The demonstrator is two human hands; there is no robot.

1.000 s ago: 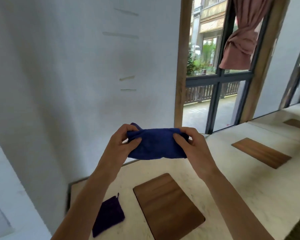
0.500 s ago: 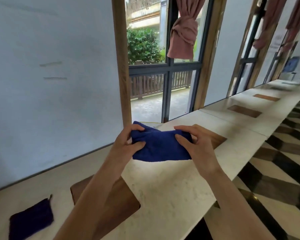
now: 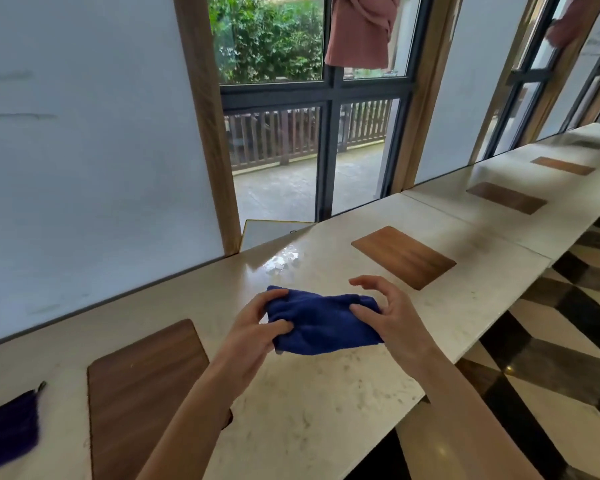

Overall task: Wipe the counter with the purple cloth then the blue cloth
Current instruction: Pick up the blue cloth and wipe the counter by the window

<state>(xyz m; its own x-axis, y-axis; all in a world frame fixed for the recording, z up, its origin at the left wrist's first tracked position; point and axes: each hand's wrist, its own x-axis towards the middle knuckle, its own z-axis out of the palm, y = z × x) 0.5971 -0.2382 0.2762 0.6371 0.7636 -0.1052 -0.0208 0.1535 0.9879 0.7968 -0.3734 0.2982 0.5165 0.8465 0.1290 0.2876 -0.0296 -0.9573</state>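
Two hands hold the blue cloth (image 3: 321, 323) above the pale marble tabletop (image 3: 309, 410), near its front edge. The left hand (image 3: 253, 327) pinches the cloth's left end between thumb and fingers. The right hand (image 3: 385, 313) has its thumb pressed on the cloth's right end, while its other fingers curl loosely above, spread apart and not touching the fabric. The cloth is bunched and folded, sagging a little between the hands. At the near left edge lies the purple cloth (image 3: 7, 431), flat on the tabletop, beside a dark wooden inlay (image 3: 142, 393). Farther along, beyond the hands, sits a lighter wooden inlay (image 3: 402, 256), with a wet-looking glossy patch (image 3: 281, 259) near the wall. Behind that stands a window (image 3: 312, 109) with a pink curtain (image 3: 361, 29).
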